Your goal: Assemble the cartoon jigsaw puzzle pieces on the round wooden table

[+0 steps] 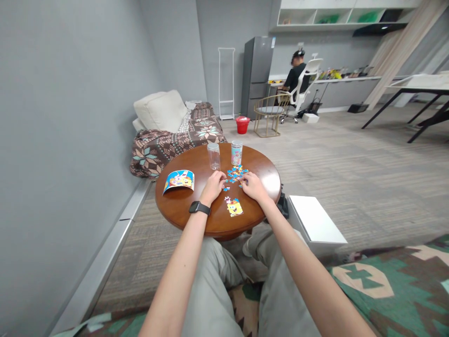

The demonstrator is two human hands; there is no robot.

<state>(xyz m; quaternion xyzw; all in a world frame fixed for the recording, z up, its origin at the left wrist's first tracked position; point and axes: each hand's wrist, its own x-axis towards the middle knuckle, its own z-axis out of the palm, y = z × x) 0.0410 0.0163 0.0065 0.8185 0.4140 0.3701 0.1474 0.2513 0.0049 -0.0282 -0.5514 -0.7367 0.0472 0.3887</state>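
On the round wooden table (189, 206), a heap of loose jigsaw puzzle pieces (235, 173) lies between my hands. My left hand (213, 185), with a dark watch on its wrist, is at the left of the heap, fingers closed on a small puzzle piece. My right hand (253, 185) is at the heap's right edge. Its fingers are pinched at a puzzle piece, mostly hidden by them. Nearer to me sits a joined part of the puzzle (234, 207) with a yellow cartoon face. A curved picture sheet (179, 179) stands at the left.
Behind the heap stand a clear jar (213, 158) and a printed can (236, 153). A white box (315, 217) is on the floor to the right. A patterned sofa (168, 145) and red bucket (242, 125) are beyond the table. Farther back, a person (296, 75) sits at a counter.
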